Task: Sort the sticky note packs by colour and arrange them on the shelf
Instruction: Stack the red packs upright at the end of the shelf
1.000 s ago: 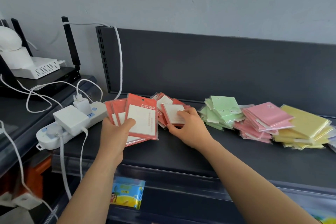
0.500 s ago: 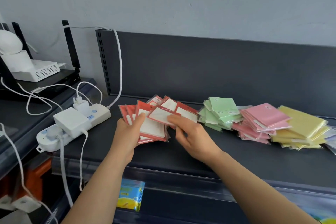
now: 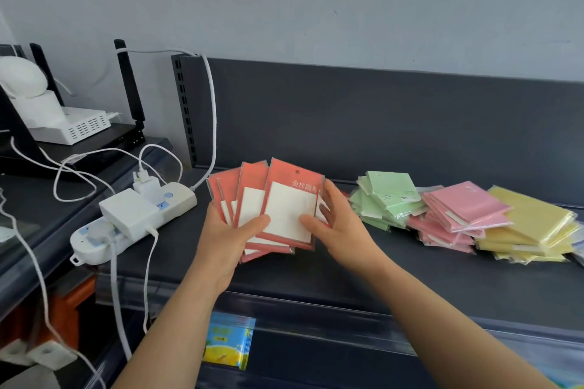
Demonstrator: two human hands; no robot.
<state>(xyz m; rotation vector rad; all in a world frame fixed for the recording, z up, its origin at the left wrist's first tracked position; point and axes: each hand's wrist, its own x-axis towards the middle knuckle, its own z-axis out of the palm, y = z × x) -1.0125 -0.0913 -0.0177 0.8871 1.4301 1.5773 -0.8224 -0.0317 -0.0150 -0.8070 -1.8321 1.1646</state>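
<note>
Several red sticky note packs (image 3: 278, 199) are fanned out upright above the dark shelf (image 3: 410, 271). My left hand (image 3: 230, 240) grips the fan from below, thumb across the front packs. My right hand (image 3: 338, 224) holds the front pack at its right edge, thumb on its white face and fingers behind. To the right on the shelf lie a green pile (image 3: 387, 196), a pink pile (image 3: 458, 215) and a yellow pile (image 3: 531, 224). Whether red packs remain on the shelf behind my hands is hidden.
A white power strip (image 3: 126, 221) with plugged adapters and cables lies at the shelf's left end. A white router (image 3: 76, 126) sits on a lower stand at far left. The grey back panel (image 3: 379, 123) rises behind. A colourful packet (image 3: 227, 341) hangs below the shelf's front rail.
My right hand picked a red pack from the shelf pile and brought it left onto the front of the fan in my left hand. The fan now stands more upright.
</note>
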